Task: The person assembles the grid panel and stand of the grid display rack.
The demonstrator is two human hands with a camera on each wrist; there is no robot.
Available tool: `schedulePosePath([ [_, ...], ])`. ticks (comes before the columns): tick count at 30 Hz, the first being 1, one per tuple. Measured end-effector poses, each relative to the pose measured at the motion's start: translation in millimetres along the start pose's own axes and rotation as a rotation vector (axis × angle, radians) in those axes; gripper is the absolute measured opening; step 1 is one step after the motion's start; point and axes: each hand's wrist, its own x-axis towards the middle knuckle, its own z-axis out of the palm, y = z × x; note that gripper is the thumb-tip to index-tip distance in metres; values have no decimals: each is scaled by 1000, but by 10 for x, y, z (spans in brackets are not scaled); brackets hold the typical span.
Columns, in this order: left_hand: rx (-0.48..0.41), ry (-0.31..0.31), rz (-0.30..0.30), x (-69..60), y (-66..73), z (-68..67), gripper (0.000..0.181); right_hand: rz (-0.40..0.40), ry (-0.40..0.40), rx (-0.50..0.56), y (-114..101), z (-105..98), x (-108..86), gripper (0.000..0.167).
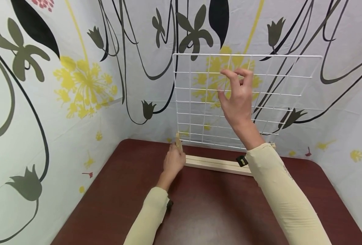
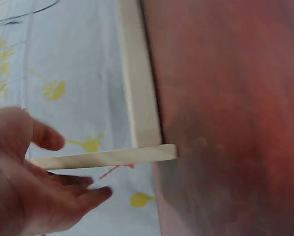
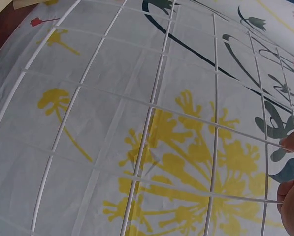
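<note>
A white wire grid (image 1: 199,89) stands at the back of the table, its lower edge near a pale wooden base bar (image 1: 214,163). My right hand (image 1: 237,98) is raised at the grid's upper part, fingers curled. In the right wrist view, its thumb and fingertips (image 3: 287,144) pinch a wire at the frame's edge. Low at the left end, my left hand (image 1: 174,160) is beside a short wooden slat (image 1: 178,140). In the left wrist view that slat (image 2: 112,158) crosses the bar's end, passing between spread thumb and fingers; contact near the palm is hidden.
Beneath lies a dark red-brown tabletop (image 1: 199,211). A flower-patterned cloth (image 1: 144,78) hangs behind the grid and along both sides. Another small wooden end (image 1: 272,145) shows past the right forearm. Dark straps with small devices (image 1: 242,161) sit at the wrists.
</note>
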Motion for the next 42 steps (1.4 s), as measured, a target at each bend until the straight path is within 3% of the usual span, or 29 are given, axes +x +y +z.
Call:
schedulePosePath([
  [2,-115,-26,13,28,48,-49,72,-5,1,-1,3,-6,1,53],
  [4,-244,-20,39,67,127,-125,76,-7,3,-1,2,-8,1,53],
  [8,-449,88,131,191,355,-329,72,-7,5,-1,4,-7,-7,55],
  [12,-604,191,269,356,600,-563,71,-12,-1,-5,7,-12,-7,54],
  [15,-710,206,361,433,752,-736,66,-10,-10,-4,1,-19,-28,54],
  [17,-766,199,391,477,833,-834,60,-10,-15,-6,0,-29,-36,54],
  [22,-882,186,389,597,983,-1010,45,-10,-27,-7,12,-47,-28,55],
  [27,-943,156,376,671,1134,-1094,40,-16,-39,-2,4,-50,-11,56],
  [35,-1101,100,238,780,1421,-1135,49,-22,-37,10,-22,-61,16,58],
  [42,-1220,116,182,801,1492,-1085,43,-27,-53,-2,-12,-80,-7,57],
])
